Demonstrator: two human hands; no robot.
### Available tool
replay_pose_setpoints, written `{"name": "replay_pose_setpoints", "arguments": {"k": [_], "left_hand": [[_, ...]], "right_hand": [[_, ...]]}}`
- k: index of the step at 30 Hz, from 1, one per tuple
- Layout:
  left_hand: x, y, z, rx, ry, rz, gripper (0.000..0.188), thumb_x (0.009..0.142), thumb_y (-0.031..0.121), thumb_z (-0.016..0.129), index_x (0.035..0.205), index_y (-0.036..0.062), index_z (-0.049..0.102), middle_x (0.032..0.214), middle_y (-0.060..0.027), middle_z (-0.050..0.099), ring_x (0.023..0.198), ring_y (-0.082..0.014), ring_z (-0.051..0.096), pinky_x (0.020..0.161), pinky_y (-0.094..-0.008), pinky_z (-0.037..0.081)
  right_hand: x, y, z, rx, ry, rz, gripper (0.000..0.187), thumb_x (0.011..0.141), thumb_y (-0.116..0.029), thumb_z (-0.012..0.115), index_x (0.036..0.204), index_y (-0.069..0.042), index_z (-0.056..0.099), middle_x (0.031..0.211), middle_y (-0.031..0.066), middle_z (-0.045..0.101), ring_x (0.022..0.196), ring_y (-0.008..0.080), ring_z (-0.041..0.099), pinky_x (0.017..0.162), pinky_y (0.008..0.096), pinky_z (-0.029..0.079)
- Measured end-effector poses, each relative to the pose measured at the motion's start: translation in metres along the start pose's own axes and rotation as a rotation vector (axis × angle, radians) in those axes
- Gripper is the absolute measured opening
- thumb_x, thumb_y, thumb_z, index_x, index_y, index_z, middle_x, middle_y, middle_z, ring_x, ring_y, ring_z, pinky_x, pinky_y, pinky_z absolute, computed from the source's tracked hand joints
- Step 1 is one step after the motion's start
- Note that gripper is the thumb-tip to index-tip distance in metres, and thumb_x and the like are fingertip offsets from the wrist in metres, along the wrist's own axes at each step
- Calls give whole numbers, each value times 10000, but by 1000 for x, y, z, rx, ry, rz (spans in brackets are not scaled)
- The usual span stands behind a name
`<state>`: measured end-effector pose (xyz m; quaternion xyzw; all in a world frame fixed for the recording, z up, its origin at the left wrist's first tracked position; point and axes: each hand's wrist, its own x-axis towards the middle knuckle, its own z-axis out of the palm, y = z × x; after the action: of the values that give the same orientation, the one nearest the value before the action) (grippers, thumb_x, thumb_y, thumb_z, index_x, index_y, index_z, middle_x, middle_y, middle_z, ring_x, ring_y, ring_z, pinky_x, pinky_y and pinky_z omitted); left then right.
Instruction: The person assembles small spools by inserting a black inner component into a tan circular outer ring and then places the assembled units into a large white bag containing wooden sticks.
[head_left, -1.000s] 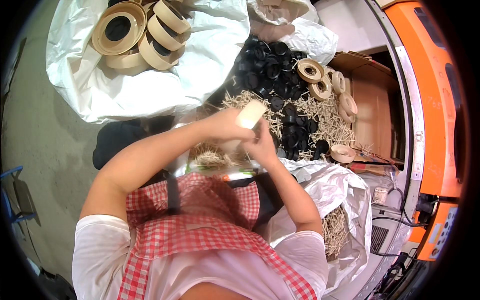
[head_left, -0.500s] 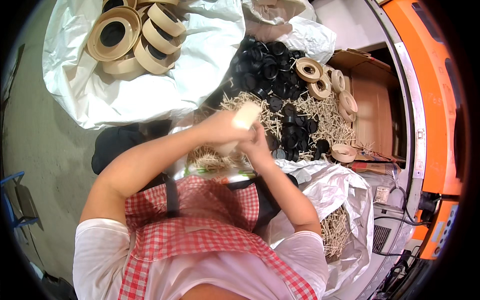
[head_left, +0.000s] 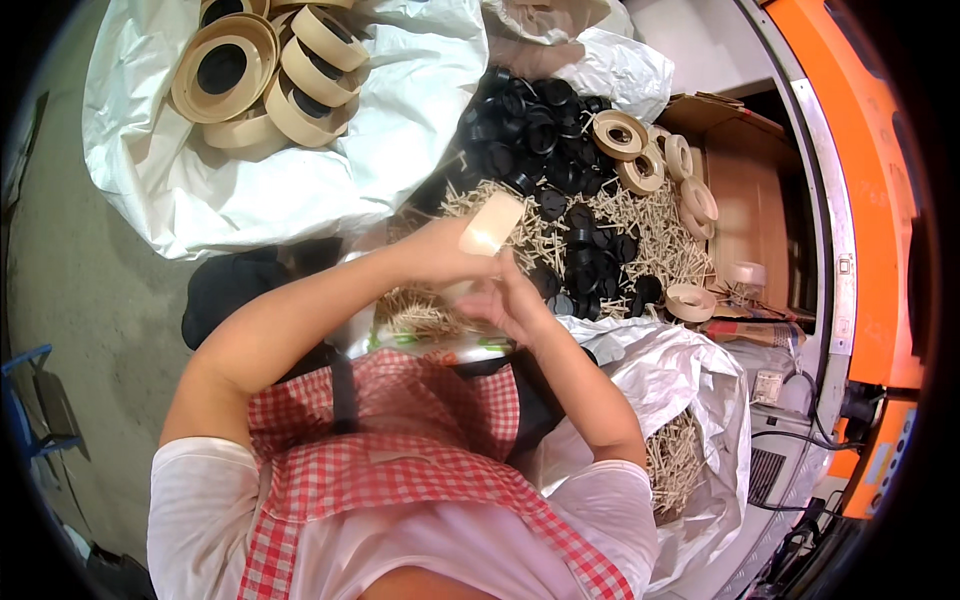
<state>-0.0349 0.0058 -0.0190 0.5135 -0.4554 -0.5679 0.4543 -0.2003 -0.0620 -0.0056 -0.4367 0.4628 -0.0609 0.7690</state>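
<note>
My left hand [head_left: 440, 250] is closed round a beige plastic ring [head_left: 493, 222], tilted so its smooth outer wall shows; its inside is hidden. Just below, my right hand [head_left: 515, 302] has its fingers apart, the upper fingertip close to the left hand's fingers. I see nothing held in it, though the palm side is partly hidden. Beyond both hands lies a heap of black round caps [head_left: 540, 135], with many small beige pegs [head_left: 655, 240] scattered among and beside them. Several loose beige rings [head_left: 620, 135] lie along the heap's right side.
At the upper left, a white sack [head_left: 410, 90] bears stacked beige rings with black centres [head_left: 222, 68]. An open cardboard box [head_left: 745, 200] stands at right, a blurred pale round thing [head_left: 747, 275] near its front edge. Another white sack [head_left: 700, 370] holds pegs. An orange machine [head_left: 850, 200] borders the right.
My right hand has drawn slightly down from the beige ring, its fingers spreading. The ring, blurred before, is steadier in my left hand. A blurred pale round thing now shows by the box.
</note>
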Motion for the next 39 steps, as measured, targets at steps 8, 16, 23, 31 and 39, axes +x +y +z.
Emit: {"name": "replay_pose_setpoints", "arguments": {"k": [8,16,23,31,39], "left_hand": [[-1,14,-12,-292,-162,-412,504,781,408,631,1025,-33,617,906,-84,643,750,-145,613,657,-265,495],[-5,8,-2,90,-76,-28,478,737,344,671,1074,16,589,914,-103,644,782,-158,617,682,-276,494],[1,2,-6,-45,-66,-166,432,761,302,647,1069,2,607,938,-103,648,807,-137,623,689,-272,503],[1,2,-10,-348,-104,-330,449,805,328,636,1091,-16,599,981,-97,640,832,-150,628,703,-259,517],[1,-6,-5,-179,-127,-107,477,784,258,681,1163,8,535,1003,-83,629,872,-139,607,761,-271,500]], "right_hand": [[-6,19,0,-1037,-216,-773,415,748,-53,655,1137,-1,521,1211,130,489,1141,335,470,906,436,419],[1,4,-5,-168,-52,-113,473,910,-320,503,1261,-21,400,1210,152,519,1050,266,569,852,365,496],[-7,12,2,-470,-76,-482,469,858,-201,553,1262,-17,403,1252,197,468,1116,325,514,913,412,451],[2,16,-4,-1243,-201,-1251,499,575,8,707,1044,-120,598,1248,187,434,1144,419,431,957,478,368],[4,8,-10,-91,-203,-102,547,863,-302,537,1323,-64,359,1202,165,515,1083,284,528,886,382,480]]}}
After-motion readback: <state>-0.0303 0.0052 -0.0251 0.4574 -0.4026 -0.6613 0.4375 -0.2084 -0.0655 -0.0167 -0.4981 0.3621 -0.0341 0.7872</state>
